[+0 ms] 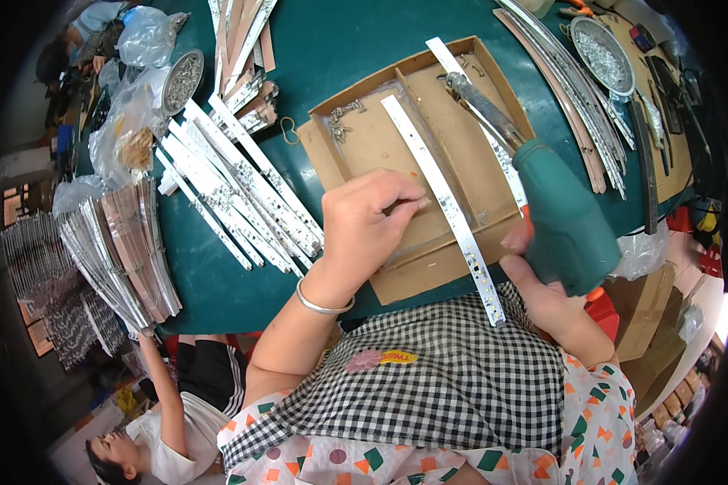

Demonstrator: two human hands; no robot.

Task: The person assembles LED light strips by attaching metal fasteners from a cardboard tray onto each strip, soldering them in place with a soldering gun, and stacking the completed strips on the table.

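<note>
My left hand (370,222) is over the shallow cardboard box (416,279), thumb and forefinger pinched together. What they hold, if anything, is too small to make out. My right hand (546,299) grips a green power screwdriver (565,214), its long worn nose pointing up and left over the box. One white LED strip (445,190) lies slantwise across the box, its near end reaching past the front rim to my checked apron. Another LED strip (446,58) lies partly hidden under the tool's nose. Small metal screws (344,119) lie in the box's far left corner.
Many LED strips (230,194) lie fanned on the green table (295,48) at left. Bowls of small parts (183,81) (603,56) stand at both sides. Long metal strips (570,97) lie at right. Bundled strips (121,250) overhang the left edge, near another person (170,432).
</note>
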